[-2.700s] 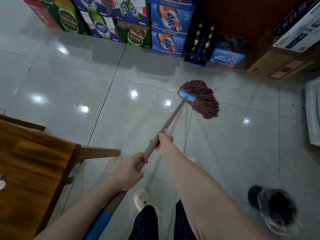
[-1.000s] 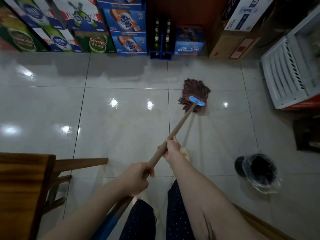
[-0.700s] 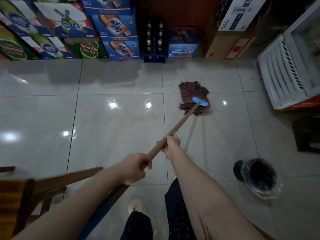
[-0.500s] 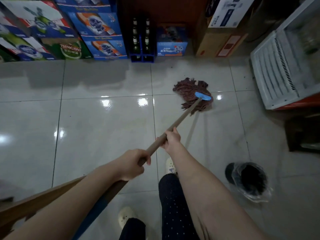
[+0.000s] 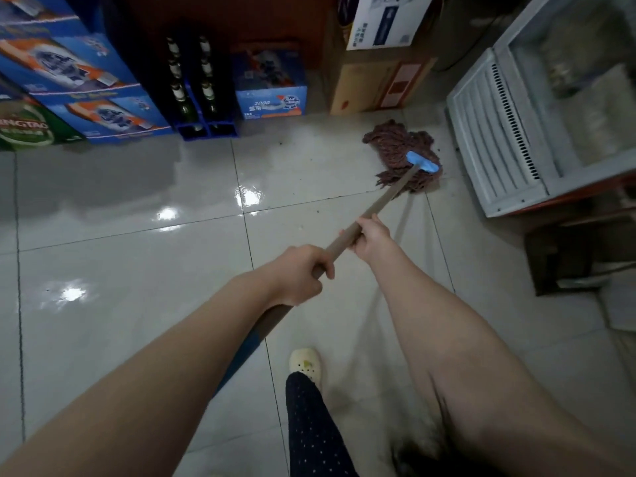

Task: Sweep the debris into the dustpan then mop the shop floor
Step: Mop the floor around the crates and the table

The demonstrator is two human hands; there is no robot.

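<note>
closest to us, below both hands, there's our leg in dark dotted trousers (image 5: 315, 425) and a cream perforated clog (image 5: 304, 364) planted on the glossy pale tiled floor (image 5: 120, 287). our left hand (image 5: 297, 273) is the nearer one, fingers curled tight round the long tan wooden mop handle (image 5: 378, 204), just above where the pole turns blue. our right hand (image 5: 370, 237) sits a bit further up the same pole, ahead and to the right of the left, wrapped round it too. the two hands are near each other but not touching.

from the right hand the handle slopes forward and rightward down to the floor, ending in a bright blue plastic clamp (image 5: 422, 162) on the reddish-brown string mop head (image 5: 395, 149). the strings lie spread on the tiles, well ahead of the right hand. a few small dark specks (image 5: 318, 211) sit on the floor just left of the pole, between hands and mop head.

just beside the mop head, on its right, is a white louvred cabinet (image 5: 495, 132). right of our right hand there's a dark boxy thing (image 5: 564, 256), too dim to make out. beyond the mop sits a brown cardboard box (image 5: 371, 84) with a white printed box (image 5: 385, 22) on top. going left along the far edge, ahead of the left hand: a blue printed beer carton (image 5: 272, 84), a dark blue crate (image 5: 206, 127) of upright green glass bottles (image 5: 179, 94), then stacked blue and orange cartons (image 5: 86, 84) and a green carton (image 5: 24, 127) far left.
</note>
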